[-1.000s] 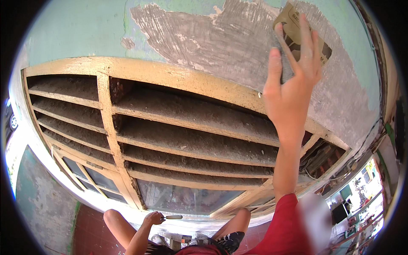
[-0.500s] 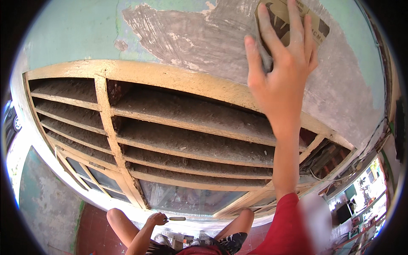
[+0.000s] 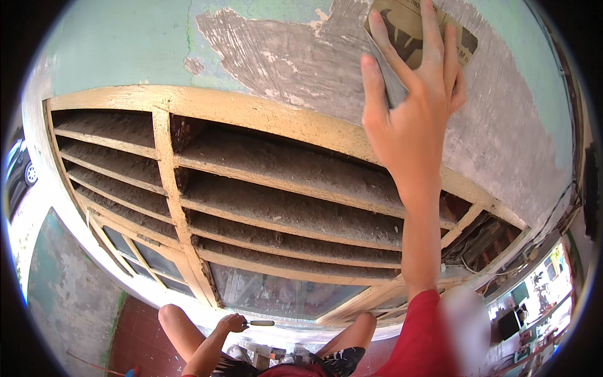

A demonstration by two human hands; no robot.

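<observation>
My right hand [image 3: 411, 113] is raised to the wall, with its fingers spread over a brown sheet of sandpaper [image 3: 402, 28] that has dark print on its back. It presses the sheet flat against a rough grey patch [image 3: 301, 53] on the pale green wall [image 3: 125, 44]. The thumb stands apart from the sheet's lower left edge. Low down, beside my knee, my left hand [image 3: 232, 323] is closed round a small tool with a pale handle [image 3: 261, 323]. The handle sticks out to the right; the tool's other end is hidden in the hand.
Below the patch runs a yellowish wooden frame [image 3: 207, 103] with dusty louvre slats [image 3: 282, 182]. Under them are glass panes [image 3: 276, 289]. A loose cable [image 3: 483, 270] hangs at the right. Red floor tiles [image 3: 141, 333] show at lower left, and a car [image 3: 22, 173] stands outside.
My right hand and the sandpaper have slid a little to the left along the wall. The view has shifted slightly. My left hand keeps its place with the tool.
</observation>
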